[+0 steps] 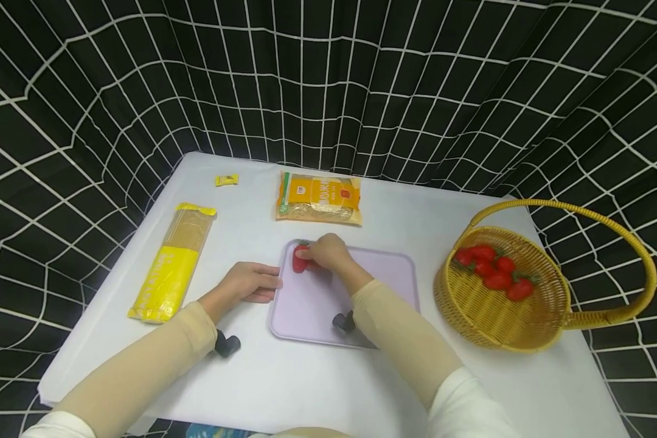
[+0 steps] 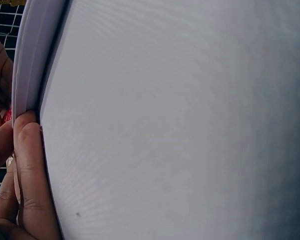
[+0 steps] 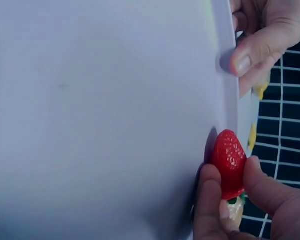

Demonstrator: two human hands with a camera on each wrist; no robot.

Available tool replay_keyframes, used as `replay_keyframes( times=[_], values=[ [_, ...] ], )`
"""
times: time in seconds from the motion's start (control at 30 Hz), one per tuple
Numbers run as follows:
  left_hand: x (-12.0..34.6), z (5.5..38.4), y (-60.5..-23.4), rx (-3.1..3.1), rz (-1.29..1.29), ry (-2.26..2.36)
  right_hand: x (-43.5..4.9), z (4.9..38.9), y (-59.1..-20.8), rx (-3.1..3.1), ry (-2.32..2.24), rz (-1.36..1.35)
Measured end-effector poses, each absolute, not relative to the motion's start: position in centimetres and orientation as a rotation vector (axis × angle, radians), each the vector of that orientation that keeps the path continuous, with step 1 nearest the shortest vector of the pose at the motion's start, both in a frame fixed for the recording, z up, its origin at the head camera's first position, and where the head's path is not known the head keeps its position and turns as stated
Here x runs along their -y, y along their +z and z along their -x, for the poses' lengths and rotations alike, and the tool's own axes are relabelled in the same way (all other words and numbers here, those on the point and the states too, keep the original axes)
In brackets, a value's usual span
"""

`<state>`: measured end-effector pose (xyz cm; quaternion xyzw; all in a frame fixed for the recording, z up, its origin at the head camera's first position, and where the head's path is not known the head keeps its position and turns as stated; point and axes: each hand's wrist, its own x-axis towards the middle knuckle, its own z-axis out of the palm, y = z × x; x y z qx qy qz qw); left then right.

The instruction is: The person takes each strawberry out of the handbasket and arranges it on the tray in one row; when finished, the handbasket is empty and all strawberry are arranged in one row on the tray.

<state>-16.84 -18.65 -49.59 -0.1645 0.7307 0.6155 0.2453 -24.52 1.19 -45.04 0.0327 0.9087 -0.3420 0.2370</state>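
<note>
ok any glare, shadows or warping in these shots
Head: grid lines bend on the curtain, perhaps partly from folds; left wrist: faint ripples across the white surface, darker toward the right edge; right wrist: bright glints on the strawberry, soft shadow beside it on the tray.

Both arms extend forward and converge in the head view. The left forearm (image 1: 137, 359) angles forward and to the right; the right forearm (image 1: 407, 337) angles forward and to the left. The right hand (image 1: 328, 252) sits farther forward than the left hand (image 1: 247, 281). Left hand: fingers (image 2: 32, 172) extend nearly straight, with the thumb (image 3: 249, 57) opposed in a pinch. Right hand: bent fingers (image 3: 208, 192) oppose the right thumb (image 3: 269, 190) in a pinch grip.
</note>
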Motion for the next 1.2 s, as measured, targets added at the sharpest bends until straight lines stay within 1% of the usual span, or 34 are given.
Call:
replay_keyframes(
  times=[0.2, 0.43, 0.5, 0.57, 0.63, 0.7, 0.8, 0.9, 0.97, 1.03, 1.1, 1.2],
  values=[
    [17.8, 17.2, -49.2, -2.006, 0.420, 1.653, -1.1, 24.9, -44.9, -2.580, -0.873, -0.083],
    [18.6, 17.1, -47.9, -2.074, 0.399, 1.570, -0.8, 24.9, -44.2, -2.456, -1.031, -0.085],
    [19.0, 17.1, -47.7, -2.079, 0.397, 1.563, -1.6, 25.1, -43.4, -2.425, -1.041, -0.067],
    [19.3, 17.1, -47.7, -2.078, 0.392, 1.564, -3.4, 25.1, -42.2, -2.373, -1.108, -0.042],
    [19.5, 17.1, -47.7, -2.077, 0.385, 1.561, -6.5, 25.1, -40.5, -2.298, -1.176, 0.007],
    [19.5, 16.9, -47.9, -2.072, 0.400, 1.571, -10.8, 25.0, -38.8, -2.203, -1.255, 0.061],
    [19.3, 16.7, -48.4, -2.057, 0.402, 1.592, -18.8, 25.0, -36.7, -2.068, -1.287, 0.110],
    [18.7, 16.5, -48.9, -2.029, 0.392, 1.617, -27.5, 24.9, -36.0, -1.970, -1.306, 0.078],
    [18.3, 16.4, -49.1, -2.020, 0.384, 1.625, -32.7, 24.9, -36.1, -1.875, -1.362, -0.021],
    [18.1, 16.4, -49.2, -2.021, 0.396, 1.632, -36.7, 24.7, -36.5, -1.764, -1.453, -0.178],
    [18.1, 16.4, -49.1, -2.028, 0.406, 1.631, -39.5, 24.6, -37.0, -1.673, -1.512, -0.328],
    [18.2, 16.4, -48.8, -2.031, 0.404, 1.624, -41.6, 24.4, -37.6, -1.634, -1.548, -0.504]
  ],
)
